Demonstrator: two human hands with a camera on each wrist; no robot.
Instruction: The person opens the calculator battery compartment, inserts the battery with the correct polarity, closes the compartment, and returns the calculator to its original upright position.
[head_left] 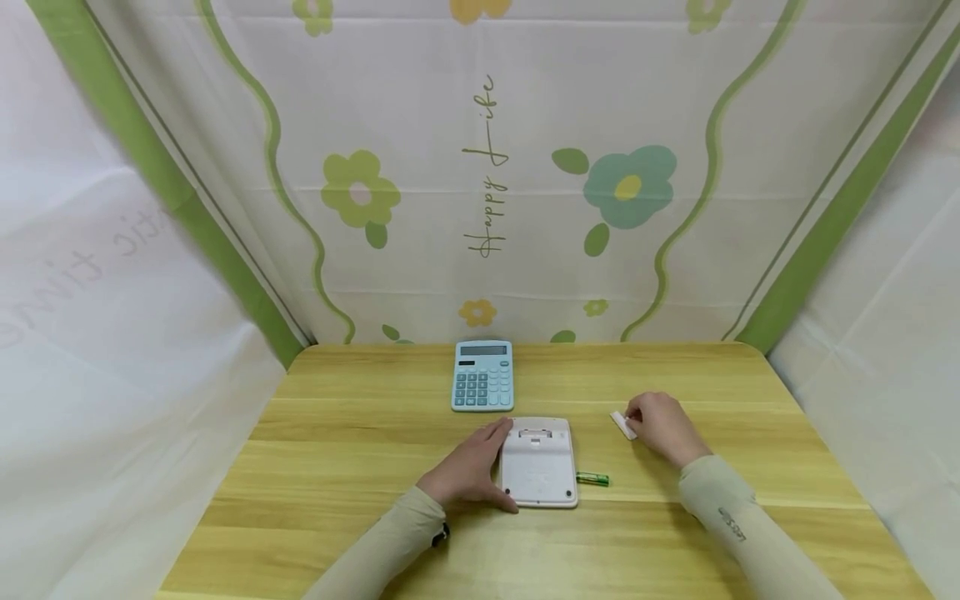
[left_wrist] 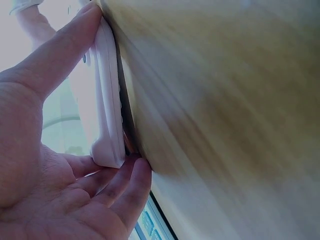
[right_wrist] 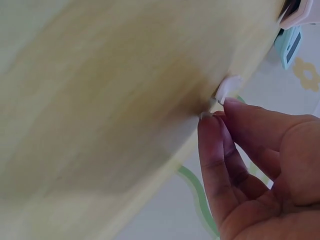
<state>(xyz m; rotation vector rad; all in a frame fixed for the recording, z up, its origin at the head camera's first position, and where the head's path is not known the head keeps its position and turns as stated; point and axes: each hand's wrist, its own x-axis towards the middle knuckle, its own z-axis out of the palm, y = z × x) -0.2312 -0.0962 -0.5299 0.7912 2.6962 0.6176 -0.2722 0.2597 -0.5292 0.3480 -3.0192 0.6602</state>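
Observation:
A pale pink calculator (head_left: pixel 537 475) lies face down on the wooden table, its battery compartment (head_left: pixel 535 434) uncovered near the far end. My left hand (head_left: pixel 471 468) grips it from the left side, thumb at the near end and fingers at the far end; the left wrist view shows the calculator's edge (left_wrist: pixel 106 100) between them. Off to the right, my right hand (head_left: pixel 666 427) pinches a small, pale battery cover (head_left: pixel 621 424) at the tabletop. In the right wrist view the cover (right_wrist: pixel 228 87) sticks out past the thumb and fingertips. A green battery (head_left: pixel 593 479) lies beside the calculator's right edge.
A light blue calculator (head_left: pixel 483 377) lies face up behind the pink one, close to the table's far edge. White curtains (head_left: pixel 420 108) with flowers and green bands stand behind and on both sides of the table (head_left: pixel 337 467).

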